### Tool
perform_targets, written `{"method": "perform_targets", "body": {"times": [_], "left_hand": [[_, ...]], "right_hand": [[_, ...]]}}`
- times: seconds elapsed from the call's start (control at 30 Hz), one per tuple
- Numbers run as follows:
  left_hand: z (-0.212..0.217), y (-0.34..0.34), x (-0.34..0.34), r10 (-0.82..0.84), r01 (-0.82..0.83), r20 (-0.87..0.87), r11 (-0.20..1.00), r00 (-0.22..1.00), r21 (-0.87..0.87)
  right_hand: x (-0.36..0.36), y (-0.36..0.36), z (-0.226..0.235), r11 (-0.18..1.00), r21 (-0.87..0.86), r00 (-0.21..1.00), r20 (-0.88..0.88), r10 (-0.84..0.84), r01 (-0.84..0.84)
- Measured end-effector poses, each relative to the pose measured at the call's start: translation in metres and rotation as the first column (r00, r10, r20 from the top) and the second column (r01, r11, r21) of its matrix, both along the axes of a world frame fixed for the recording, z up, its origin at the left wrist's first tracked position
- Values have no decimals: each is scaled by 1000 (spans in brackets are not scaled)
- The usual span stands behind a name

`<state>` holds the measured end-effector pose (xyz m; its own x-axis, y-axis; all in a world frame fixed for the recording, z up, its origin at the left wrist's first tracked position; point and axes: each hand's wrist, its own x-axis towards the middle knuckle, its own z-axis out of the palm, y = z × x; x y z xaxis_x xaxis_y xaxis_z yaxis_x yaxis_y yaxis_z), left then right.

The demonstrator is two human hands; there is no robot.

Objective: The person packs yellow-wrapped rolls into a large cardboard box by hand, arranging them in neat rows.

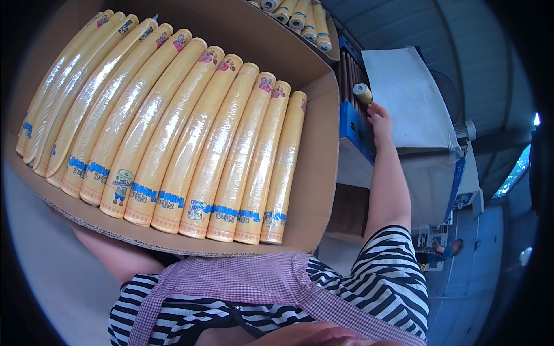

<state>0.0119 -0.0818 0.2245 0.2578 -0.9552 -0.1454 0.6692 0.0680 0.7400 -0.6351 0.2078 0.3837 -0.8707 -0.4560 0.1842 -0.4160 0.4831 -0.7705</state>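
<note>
The right hand [378, 119], fingers loosely bent, meets the near end of a yellow roll [363, 94]; I cannot tell whether it grips. The roll, its whitish end showing a core hole, lies by dark bars [348, 72]. The left hand is out of sight.

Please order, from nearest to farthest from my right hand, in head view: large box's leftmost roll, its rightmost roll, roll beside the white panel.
1. Roll beside the white panel: just beyond right hand.
2. Rightmost roll: right side of box.
3. Leftmost roll: box's left side.
</note>
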Motion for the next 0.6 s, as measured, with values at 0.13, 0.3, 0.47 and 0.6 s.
{"method": "perform_targets", "body": {"times": [0.13,0.3,0.47,0.6], "left_hand": [[-23,-12,4,-21,21,-19,1000,1000,-17],[-41,-11,20,30,-31,-35,999,999,-32],[-63,-21,46,78,-91,-122,990,989,-105],[-63,-14,67,140,-169,-161,968,977,-185]], "right_hand": [[-80,-17,16,828,520,872,-483,82,210],[-112,-76,-2,589,778,834,-462,302,218],[-178,-52,-25,643,739,814,-491,310,201],[-26,-153,-6,657,738,614,-594,520,157]]}}
